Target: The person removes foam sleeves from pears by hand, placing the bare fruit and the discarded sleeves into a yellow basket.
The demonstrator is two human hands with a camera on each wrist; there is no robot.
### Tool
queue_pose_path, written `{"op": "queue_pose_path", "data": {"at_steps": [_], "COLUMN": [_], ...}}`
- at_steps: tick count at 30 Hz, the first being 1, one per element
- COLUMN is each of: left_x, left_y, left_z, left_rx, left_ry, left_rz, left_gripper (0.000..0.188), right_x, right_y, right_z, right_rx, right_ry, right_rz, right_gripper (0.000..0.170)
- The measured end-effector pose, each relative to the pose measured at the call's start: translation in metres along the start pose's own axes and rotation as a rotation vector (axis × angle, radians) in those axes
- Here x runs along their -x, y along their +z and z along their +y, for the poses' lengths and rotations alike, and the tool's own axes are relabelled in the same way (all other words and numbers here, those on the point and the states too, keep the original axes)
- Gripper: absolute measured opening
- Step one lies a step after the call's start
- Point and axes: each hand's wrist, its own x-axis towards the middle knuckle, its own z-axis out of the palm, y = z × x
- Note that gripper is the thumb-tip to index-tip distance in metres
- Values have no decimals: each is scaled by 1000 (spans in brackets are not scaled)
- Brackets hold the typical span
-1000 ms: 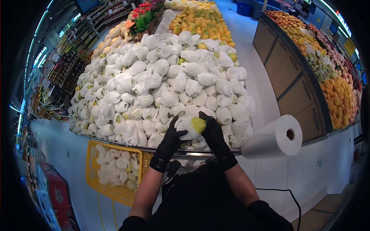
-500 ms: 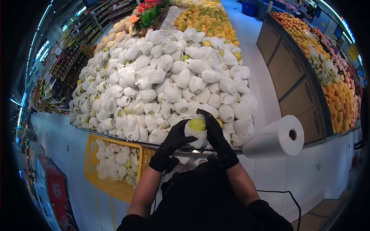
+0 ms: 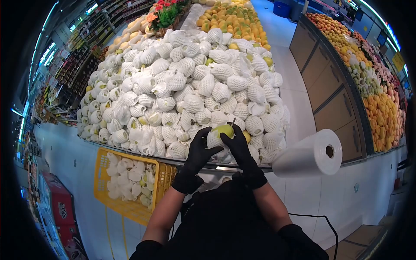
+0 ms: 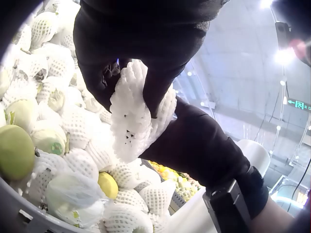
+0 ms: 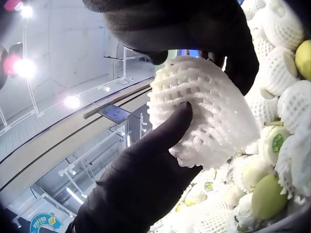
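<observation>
A green pear [image 3: 223, 130] with a brown stem is held between both hands over the front edge of a heap of sleeved fruit. White foam netting [image 3: 212, 139] wraps its lower part; it also shows as a foam net sleeve [image 5: 209, 111] in the right wrist view. My black-gloved left hand [image 3: 200, 149] grips the sleeved side, its thumb pressed across the netting. On the other side, my gloved right hand [image 3: 239, 145] holds the pear near the stem end. In the left wrist view the netting [image 4: 131, 111] hides the fruit inside.
The heap of foam-netted pears [image 3: 190, 104] fills the stand ahead. A yellow basket [image 3: 167, 180] with more netted fruit is at the lower left. At the right stands a roll of clear plastic bags [image 3: 299, 158]. Mangoes [image 3: 234, 21] lie at the back.
The pear has been turned between the hands, so its stem now points up and right. Both hands have shifted their hold. The camera view has moved slightly.
</observation>
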Motion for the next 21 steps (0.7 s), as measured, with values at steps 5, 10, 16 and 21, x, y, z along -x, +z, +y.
{"op": "queue_pose_path", "data": {"at_steps": [5,10,16,21], "left_x": [-1,3,4,3], "left_y": [-13,-10,-6,-13], "left_z": [-11,-10,17,-7], "left_rx": [-11,-220,-115,-217], "left_ry": [-66,4,-52,67], "left_rz": [-52,70,40,-38], "left_gripper": [65,64,69,62], "right_x": [7,5,6,9], "right_y": [-9,-9,-11,-13], "right_z": [-13,4,7,2], "right_rx": [-145,-328,-329,-331], "right_ry": [95,131,104,109], "right_rz": [-64,-16,15,-12], "right_gripper": [59,52,50,49]}}
